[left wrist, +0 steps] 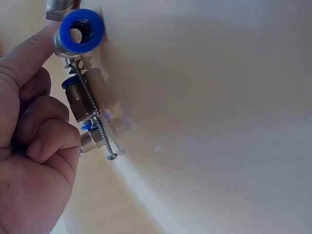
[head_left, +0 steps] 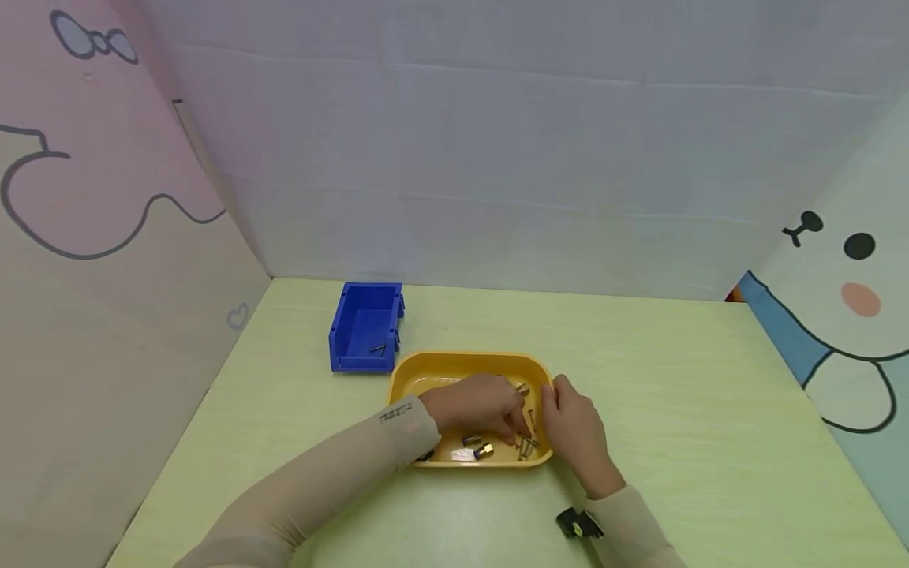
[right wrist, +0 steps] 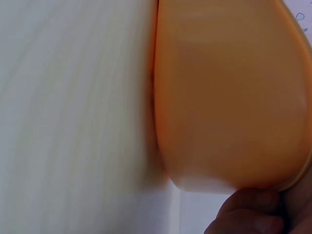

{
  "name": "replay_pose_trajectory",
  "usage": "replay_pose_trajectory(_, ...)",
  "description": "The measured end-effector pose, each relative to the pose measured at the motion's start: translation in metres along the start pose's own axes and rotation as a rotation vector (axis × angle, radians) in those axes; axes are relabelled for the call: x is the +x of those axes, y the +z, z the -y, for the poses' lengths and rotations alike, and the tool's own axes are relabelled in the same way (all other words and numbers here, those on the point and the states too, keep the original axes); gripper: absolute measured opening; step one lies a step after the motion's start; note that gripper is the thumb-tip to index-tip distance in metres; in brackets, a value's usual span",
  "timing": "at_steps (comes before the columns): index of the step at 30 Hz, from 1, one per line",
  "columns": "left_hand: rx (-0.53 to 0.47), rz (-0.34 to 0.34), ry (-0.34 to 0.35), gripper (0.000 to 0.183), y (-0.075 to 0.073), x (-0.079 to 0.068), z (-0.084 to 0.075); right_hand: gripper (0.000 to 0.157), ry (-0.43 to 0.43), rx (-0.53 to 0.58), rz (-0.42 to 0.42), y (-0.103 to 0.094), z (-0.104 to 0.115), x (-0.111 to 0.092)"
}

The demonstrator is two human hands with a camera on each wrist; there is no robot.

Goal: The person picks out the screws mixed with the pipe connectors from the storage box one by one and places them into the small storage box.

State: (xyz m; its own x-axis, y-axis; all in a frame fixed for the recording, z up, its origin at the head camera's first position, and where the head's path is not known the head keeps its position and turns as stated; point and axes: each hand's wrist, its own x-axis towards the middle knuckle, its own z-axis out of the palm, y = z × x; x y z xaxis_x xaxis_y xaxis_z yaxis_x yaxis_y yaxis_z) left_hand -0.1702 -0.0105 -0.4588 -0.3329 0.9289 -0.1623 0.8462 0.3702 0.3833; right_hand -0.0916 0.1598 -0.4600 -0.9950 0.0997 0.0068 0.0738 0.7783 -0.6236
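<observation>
Inside a yellow tray [head_left: 469, 355], my left hand [head_left: 481, 404] reaches down among loose screws [head_left: 525, 451] at the right end. In the left wrist view one finger [left wrist: 34, 61] stretches to the metal push-in fittings with blue collars [left wrist: 95, 30], while the other fingers curl in. A long screw [left wrist: 100, 127] lies beside them; I cannot tell whether the fingertips pinch one. My right hand [head_left: 578, 430] grips the tray's right rim. The right wrist view shows its curled fingers [right wrist: 248, 212] at the edge of the tray's outer wall [right wrist: 234, 97].
Behind the tray to the left stands a blue bin [head_left: 364, 365] with a few screws [head_left: 379, 348] in it. More fittings [head_left: 484, 451] lie on the tray floor near its front wall. A pale wall [head_left: 497, 158] closes off the table's back edge.
</observation>
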Motion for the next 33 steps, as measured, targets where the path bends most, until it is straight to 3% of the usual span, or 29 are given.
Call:
replay_pose_trajectory(11, 0.074, -0.034, 0.013, 0.005, -0.001, 0.0, -0.003, 0.03, -0.004, -0.006, -0.005, 0.0, -0.001, 0.0)
replay_pose_trajectory(25, 0.1, -0.06, 0.024, 0.008, -0.002, 0.002, -0.003, 0.029, 0.004, 0.025, 0.0, 0.002, 0.0, 0.0)
replay_pose_trajectory(33, -0.014, -0.1, 0.051, 0.01, -0.013, 0.003, -0.005, 0.028, 0.022, 0.036, 0.007, 0.0, 0.001, 0.001)
